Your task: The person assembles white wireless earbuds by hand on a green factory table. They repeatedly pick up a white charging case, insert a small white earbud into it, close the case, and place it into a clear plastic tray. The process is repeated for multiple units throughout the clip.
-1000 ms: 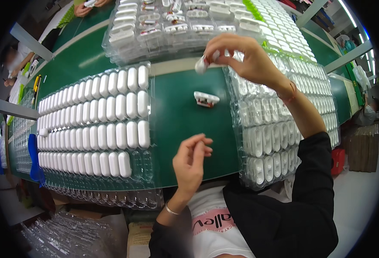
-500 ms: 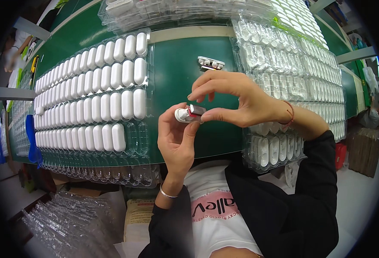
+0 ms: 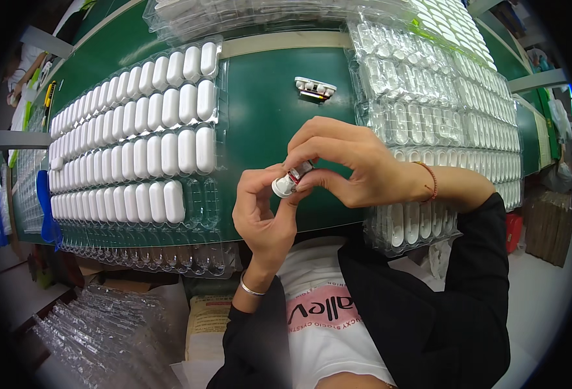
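A small white plastic part with a silvery block and a bit of red (image 3: pixel 285 186) is held between my two hands over the front of the green table. My left hand (image 3: pixel 264 211) pinches it from the left between thumb and fingers. From the right, my right hand (image 3: pixel 354 162) grips the silvery end, with thumb and index finger closed on it. The fingertips hide part of the piece. Beyond my hands lies a similar white part with a dark and yellow underside (image 3: pixel 315 89), tilted on the table.
At left, a clear tray (image 3: pixel 201 201) holds rows of white oval casings, with a few bare pockets at its near right corner. Clear trays with open white shells (image 3: pixel 422 223) are stacked at right. More trays (image 3: pixel 266 16) stand at the back. A blue object (image 3: pixel 47 211) hangs by the left edge.
The held part has turned, its white round end now pointing down toward me. My right fingers have closed from a spread pose onto the silvery block.
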`<action>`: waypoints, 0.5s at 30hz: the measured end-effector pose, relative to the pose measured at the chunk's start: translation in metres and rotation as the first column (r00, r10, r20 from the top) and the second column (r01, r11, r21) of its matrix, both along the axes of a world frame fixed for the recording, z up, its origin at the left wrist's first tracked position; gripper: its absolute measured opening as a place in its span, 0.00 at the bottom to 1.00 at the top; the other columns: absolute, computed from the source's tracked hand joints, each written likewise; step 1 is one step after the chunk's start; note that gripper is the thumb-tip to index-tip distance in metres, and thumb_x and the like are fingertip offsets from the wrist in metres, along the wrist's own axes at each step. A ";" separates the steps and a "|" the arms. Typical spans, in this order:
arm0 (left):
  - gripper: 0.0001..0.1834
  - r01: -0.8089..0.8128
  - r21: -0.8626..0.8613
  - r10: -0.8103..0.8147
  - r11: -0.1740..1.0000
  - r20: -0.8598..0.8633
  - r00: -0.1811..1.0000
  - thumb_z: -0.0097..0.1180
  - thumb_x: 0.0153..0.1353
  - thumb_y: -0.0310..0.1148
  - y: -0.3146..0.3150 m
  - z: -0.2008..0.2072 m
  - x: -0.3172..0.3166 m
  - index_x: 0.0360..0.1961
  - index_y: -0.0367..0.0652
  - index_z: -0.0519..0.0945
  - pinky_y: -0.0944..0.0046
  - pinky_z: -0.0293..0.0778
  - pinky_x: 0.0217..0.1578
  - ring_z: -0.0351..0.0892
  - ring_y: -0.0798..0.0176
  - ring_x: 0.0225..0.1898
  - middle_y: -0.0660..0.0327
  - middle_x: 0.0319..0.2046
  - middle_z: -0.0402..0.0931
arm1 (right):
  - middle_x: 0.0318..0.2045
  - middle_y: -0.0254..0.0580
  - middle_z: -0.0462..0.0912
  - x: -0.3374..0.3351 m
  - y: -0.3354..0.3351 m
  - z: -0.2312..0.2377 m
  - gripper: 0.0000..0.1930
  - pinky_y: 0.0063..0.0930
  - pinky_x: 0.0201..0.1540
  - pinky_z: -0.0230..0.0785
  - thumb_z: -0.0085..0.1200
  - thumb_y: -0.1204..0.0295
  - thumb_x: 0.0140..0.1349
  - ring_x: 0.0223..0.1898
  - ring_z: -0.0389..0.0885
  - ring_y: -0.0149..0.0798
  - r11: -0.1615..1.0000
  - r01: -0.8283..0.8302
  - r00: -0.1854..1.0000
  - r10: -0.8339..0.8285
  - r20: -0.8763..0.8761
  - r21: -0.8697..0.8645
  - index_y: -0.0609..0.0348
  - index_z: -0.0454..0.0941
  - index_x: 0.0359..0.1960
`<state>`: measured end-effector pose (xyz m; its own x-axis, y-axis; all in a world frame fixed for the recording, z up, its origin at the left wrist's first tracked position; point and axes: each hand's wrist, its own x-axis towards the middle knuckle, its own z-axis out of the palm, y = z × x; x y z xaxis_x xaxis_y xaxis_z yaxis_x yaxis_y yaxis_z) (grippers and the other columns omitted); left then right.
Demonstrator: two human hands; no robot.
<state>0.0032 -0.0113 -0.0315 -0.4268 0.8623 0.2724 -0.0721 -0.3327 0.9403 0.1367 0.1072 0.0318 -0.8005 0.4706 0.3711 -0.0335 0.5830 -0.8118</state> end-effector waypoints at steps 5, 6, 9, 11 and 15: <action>0.17 -0.060 0.065 0.066 0.996 -0.093 0.993 0.64 0.58 0.20 0.002 0.003 0.008 0.44 0.35 0.70 0.68 0.74 0.47 0.76 0.67 0.44 0.58 0.42 0.72 | 0.37 0.43 0.77 -0.002 -0.010 0.000 0.13 0.34 0.37 0.73 0.61 0.85 0.47 0.36 0.78 0.46 0.981 0.102 0.992 -0.086 -0.096 0.168 0.62 0.77 0.35; 0.17 -0.075 0.086 0.080 0.993 -0.060 0.995 0.65 0.57 0.19 0.003 0.003 0.010 0.44 0.35 0.71 0.67 0.75 0.47 0.77 0.64 0.44 0.57 0.42 0.73 | 0.36 0.43 0.77 -0.002 -0.011 0.000 0.13 0.33 0.37 0.73 0.61 0.86 0.47 0.36 0.78 0.46 0.975 0.121 0.988 -0.099 -0.122 0.185 0.62 0.77 0.35; 0.19 -0.112 0.133 0.111 0.985 0.014 0.994 0.66 0.54 0.17 0.006 0.001 0.014 0.44 0.36 0.70 0.64 0.76 0.46 0.79 0.59 0.45 0.54 0.41 0.74 | 0.34 0.42 0.77 -0.002 -0.012 -0.001 0.14 0.32 0.37 0.73 0.62 0.86 0.46 0.35 0.78 0.45 0.962 0.165 0.976 -0.128 -0.176 0.219 0.61 0.76 0.35; 0.20 -0.121 0.144 0.118 0.982 0.029 0.993 0.67 0.54 0.17 0.007 0.000 0.015 0.44 0.36 0.69 0.64 0.76 0.46 0.79 0.59 0.45 0.55 0.40 0.74 | 0.33 0.41 0.77 -0.002 -0.011 0.001 0.15 0.31 0.38 0.73 0.63 0.86 0.46 0.35 0.78 0.44 0.959 0.177 0.974 -0.139 -0.177 0.221 0.60 0.75 0.35; 0.19 -0.075 0.118 0.054 0.990 0.169 0.984 0.65 0.56 0.18 0.011 0.006 0.012 0.45 0.36 0.69 0.62 0.77 0.48 0.79 0.56 0.48 0.55 0.41 0.74 | 0.34 0.40 0.77 -0.003 -0.003 0.004 0.14 0.28 0.41 0.72 0.64 0.86 0.50 0.36 0.78 0.37 0.995 0.069 0.983 -0.081 -0.167 -0.078 0.61 0.74 0.36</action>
<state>0.0151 0.0001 -0.0252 -0.5284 0.7955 0.2964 -0.1973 -0.4547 0.8685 0.1341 0.1038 0.0356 -0.6904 0.5569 0.4617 -0.1325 0.5301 -0.8375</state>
